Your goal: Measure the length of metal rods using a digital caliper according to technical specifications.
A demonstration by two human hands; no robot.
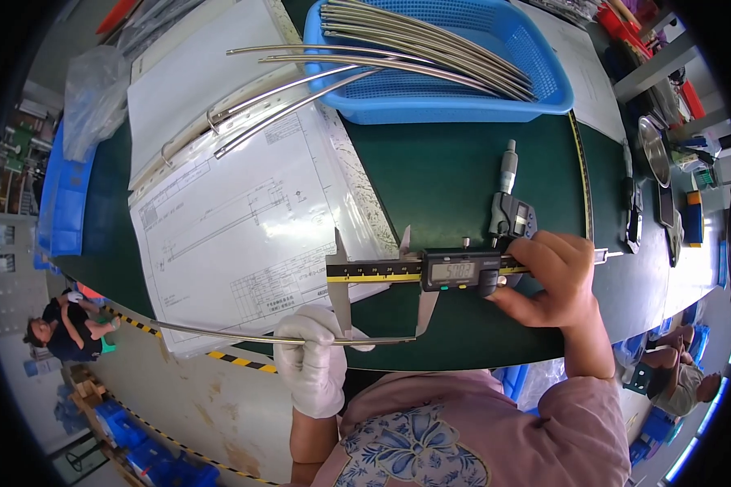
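Observation:
In a white glove, my left hand [307,357] is closed around a thin metal rod [219,331] that runs level above the table's near edge. My bare right hand [551,280] grips a digital caliper [463,269], its thumb near the slider. The caliper's long jaws point down toward me and span the right part of the rod, one jaw beside my gloved fingers, the other at the rod's right end. Whether both jaws touch the rod is hard to tell. Just beyond my right hand lies a digital micrometer [511,207].
A blue plastic basket [455,112] at the back holds several metal rods [430,40], some sticking out over a binder of drawings [235,219]. Blue bins [67,195] stand at the left. A metal bowl [653,150] is at the right. Two people sit farther off, one on each side.

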